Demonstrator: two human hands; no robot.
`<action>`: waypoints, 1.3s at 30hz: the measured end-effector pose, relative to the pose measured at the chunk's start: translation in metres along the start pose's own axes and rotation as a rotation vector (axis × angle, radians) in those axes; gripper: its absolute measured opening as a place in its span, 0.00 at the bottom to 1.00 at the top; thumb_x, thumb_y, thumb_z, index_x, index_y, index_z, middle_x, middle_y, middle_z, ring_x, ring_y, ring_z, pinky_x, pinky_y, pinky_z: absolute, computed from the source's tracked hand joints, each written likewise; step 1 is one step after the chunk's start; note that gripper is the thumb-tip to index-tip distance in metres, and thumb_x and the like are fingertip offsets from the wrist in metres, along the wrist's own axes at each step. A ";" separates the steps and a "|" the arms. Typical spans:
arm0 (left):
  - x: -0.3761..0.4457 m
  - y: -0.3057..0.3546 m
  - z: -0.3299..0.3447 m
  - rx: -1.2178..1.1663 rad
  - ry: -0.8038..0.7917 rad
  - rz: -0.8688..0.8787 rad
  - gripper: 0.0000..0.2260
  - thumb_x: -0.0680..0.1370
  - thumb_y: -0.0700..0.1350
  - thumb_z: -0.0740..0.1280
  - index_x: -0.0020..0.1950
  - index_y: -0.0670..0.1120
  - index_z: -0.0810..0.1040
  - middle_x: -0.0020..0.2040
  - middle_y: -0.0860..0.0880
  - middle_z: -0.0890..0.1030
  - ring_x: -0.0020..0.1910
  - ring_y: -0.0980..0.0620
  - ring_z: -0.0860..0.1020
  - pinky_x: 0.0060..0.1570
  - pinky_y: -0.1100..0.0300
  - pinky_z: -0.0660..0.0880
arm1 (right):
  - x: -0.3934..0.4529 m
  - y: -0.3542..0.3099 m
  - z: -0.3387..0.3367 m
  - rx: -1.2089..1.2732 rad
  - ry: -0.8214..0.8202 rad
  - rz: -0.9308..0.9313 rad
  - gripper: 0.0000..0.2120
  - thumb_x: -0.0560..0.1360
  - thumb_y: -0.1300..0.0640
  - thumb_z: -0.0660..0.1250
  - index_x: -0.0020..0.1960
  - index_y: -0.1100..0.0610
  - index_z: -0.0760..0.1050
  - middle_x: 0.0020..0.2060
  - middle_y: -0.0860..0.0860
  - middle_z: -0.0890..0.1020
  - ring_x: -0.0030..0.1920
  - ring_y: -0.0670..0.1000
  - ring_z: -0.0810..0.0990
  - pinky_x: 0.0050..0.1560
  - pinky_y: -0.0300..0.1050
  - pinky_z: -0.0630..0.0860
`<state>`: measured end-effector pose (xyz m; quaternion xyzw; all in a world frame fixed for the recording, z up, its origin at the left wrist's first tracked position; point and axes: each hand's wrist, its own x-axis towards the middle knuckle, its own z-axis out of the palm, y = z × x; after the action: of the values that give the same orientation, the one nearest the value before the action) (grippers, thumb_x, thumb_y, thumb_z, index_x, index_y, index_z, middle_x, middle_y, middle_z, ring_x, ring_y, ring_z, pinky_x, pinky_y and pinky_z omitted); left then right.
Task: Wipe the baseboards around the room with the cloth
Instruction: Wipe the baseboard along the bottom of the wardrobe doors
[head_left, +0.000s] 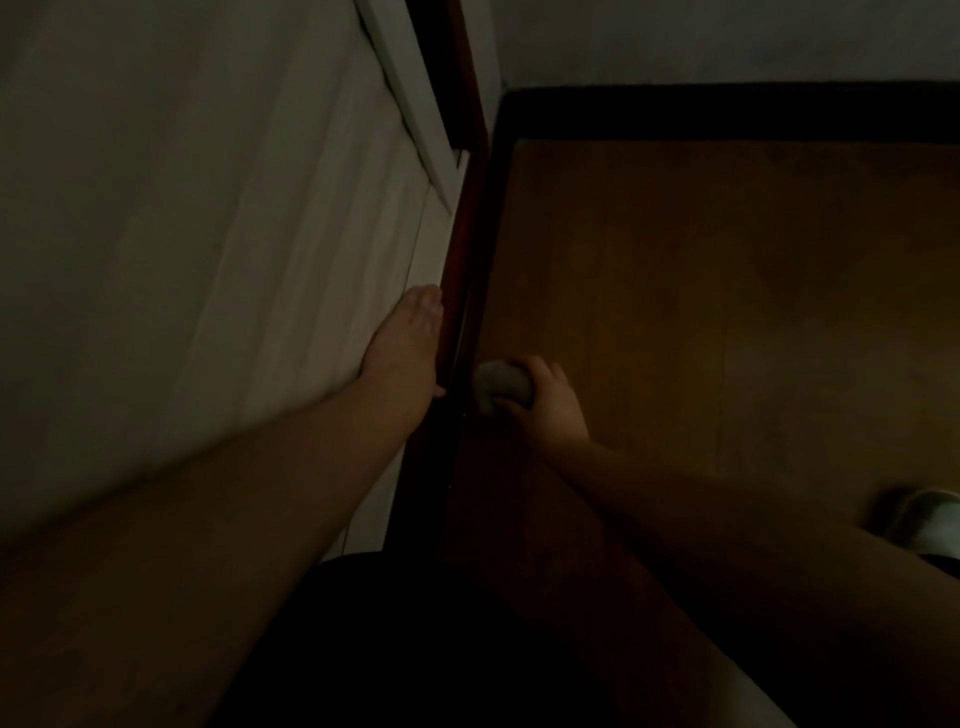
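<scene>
Dim light covers the wooden floor (727, 312), which meets a dark baseboard (470, 322) under a pale wall (182, 208). Nearest, the person's right hand (545, 402) has its fingers curled around a bunched grey cloth (501, 387), which touches the baseboard low down. Beside it, the left hand (408, 343) lies flat on the wall, fingers straight and together. Farther away, another dark baseboard (727, 111) runs along the back wall.

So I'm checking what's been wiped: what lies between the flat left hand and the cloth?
In the head view, the dark reddish baseboard runs between the left hand and the cloth.
</scene>
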<state>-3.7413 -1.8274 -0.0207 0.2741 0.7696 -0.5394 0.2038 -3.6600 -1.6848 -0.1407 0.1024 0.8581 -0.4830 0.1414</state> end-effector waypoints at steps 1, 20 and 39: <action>0.000 0.001 0.001 -0.001 0.003 -0.004 0.44 0.80 0.69 0.45 0.78 0.33 0.38 0.80 0.36 0.41 0.80 0.40 0.42 0.77 0.47 0.41 | 0.003 0.002 0.003 0.009 -0.013 -0.008 0.26 0.73 0.57 0.73 0.68 0.53 0.70 0.60 0.55 0.72 0.59 0.57 0.75 0.58 0.48 0.72; -0.001 -0.002 -0.008 -0.031 -0.113 0.027 0.37 0.84 0.60 0.48 0.78 0.34 0.37 0.80 0.38 0.39 0.80 0.43 0.41 0.77 0.50 0.40 | 0.000 0.013 0.044 0.118 -0.046 -0.017 0.25 0.73 0.63 0.72 0.68 0.51 0.70 0.60 0.53 0.70 0.61 0.55 0.73 0.60 0.44 0.70; 0.002 0.002 0.001 0.062 -0.042 0.060 0.51 0.77 0.73 0.49 0.76 0.31 0.36 0.79 0.34 0.40 0.79 0.38 0.39 0.73 0.35 0.35 | 0.071 0.018 0.019 -0.128 -0.020 -0.230 0.26 0.74 0.65 0.69 0.71 0.56 0.70 0.62 0.60 0.70 0.62 0.62 0.71 0.64 0.52 0.71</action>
<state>-3.7414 -1.8274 -0.0236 0.2918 0.7394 -0.5623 0.2277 -3.7184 -1.6896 -0.1885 -0.0106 0.8918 -0.4412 0.0998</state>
